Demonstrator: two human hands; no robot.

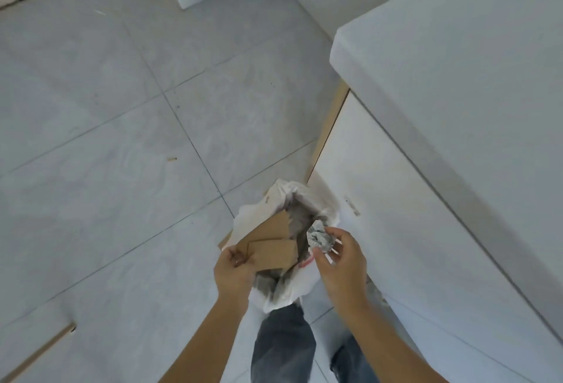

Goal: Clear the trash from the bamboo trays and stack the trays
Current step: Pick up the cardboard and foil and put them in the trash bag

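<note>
A white plastic trash bag [275,200] stands open on the floor beside a white cabinet. My left hand [233,271] holds brown cardboard pieces [272,250] over the bag's mouth. My right hand [341,256] grips a crumpled grey-white paper ball [318,236] above the bag's right side. No bamboo tray is in view.
A white cabinet [380,200] with a grey-white countertop [472,63] runs along the right. Grey floor tiles [122,139] spread to the left, with a small scrap [172,159] lying on them. A wooden edge [39,352] shows at the lower left. My legs in jeans [283,349] stand below the bag.
</note>
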